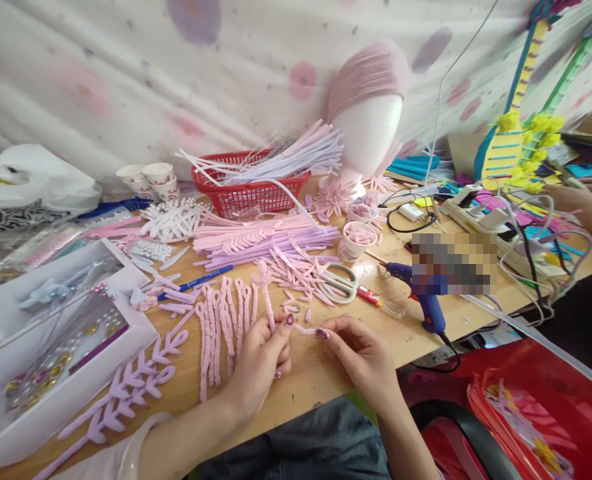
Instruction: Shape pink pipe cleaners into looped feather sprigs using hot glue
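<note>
My left hand [266, 353] is closed on a twisted pink pipe cleaner [267, 300] that stands up from the fist with a curled top. Between the fingertips of my right hand [361, 347] is the end of a pale pink fuzzy strand [303, 330]. That strand runs across to my left hand; whether it joins the twisted piece is hidden by the fingers. Beside my left hand lies a row of twisted, looped pink pipe cleaners [216, 333]. Short pink pieces [296, 270] are scattered beyond both hands, near the scissors [343, 285].
A blue glue gun [431, 310] and a lighter [369, 295] lie right. Behind are a paper cup [349, 250], a red basket [231, 200] and a foam head [373, 130]. Purple leafy stems [121, 387] and white boxes [141, 323] are left. Another person's hand [579, 203] is far right.
</note>
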{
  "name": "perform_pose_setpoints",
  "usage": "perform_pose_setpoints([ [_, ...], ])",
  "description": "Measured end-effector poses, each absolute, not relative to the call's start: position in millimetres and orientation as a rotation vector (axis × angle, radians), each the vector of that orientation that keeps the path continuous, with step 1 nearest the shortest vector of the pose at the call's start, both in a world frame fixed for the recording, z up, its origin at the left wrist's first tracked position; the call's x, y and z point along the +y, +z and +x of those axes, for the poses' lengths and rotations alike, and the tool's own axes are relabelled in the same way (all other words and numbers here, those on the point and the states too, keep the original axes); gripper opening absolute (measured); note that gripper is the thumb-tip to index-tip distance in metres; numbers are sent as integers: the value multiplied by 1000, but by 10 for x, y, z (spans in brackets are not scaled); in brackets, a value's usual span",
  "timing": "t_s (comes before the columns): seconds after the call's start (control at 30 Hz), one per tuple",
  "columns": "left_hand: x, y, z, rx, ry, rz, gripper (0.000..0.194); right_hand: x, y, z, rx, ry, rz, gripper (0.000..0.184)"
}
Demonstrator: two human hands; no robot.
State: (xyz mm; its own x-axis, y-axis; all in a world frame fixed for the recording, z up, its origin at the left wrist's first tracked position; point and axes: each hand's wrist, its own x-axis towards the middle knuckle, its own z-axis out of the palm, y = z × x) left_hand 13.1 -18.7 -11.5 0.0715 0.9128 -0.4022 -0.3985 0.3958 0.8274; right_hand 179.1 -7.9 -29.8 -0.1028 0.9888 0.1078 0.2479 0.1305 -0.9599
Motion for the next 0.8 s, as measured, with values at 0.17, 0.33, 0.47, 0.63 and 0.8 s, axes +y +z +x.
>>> perform_pose_setpoints([
  [0.17,-201,-100,123,1088,1084,583,42,-61,-310,1799,-1482,1115,-1264,23],
  [0.33,-195,-98,118,1018,1069,543,40,-52,-308,1802,-1419,1140,-1189,24],
  [0.47,-185,-132,124,1016,1035,596,40,-37,-294,1804,-1354,1076,-1112,16],
  [0.63,-181,-139,111,1018,964,684,40,56,-214,1807,-1509,809,-1015,5],
  [0.8,-180,-117,98,979,905,699,43,180,-145,1765,-1579,622,-1029,7],
])
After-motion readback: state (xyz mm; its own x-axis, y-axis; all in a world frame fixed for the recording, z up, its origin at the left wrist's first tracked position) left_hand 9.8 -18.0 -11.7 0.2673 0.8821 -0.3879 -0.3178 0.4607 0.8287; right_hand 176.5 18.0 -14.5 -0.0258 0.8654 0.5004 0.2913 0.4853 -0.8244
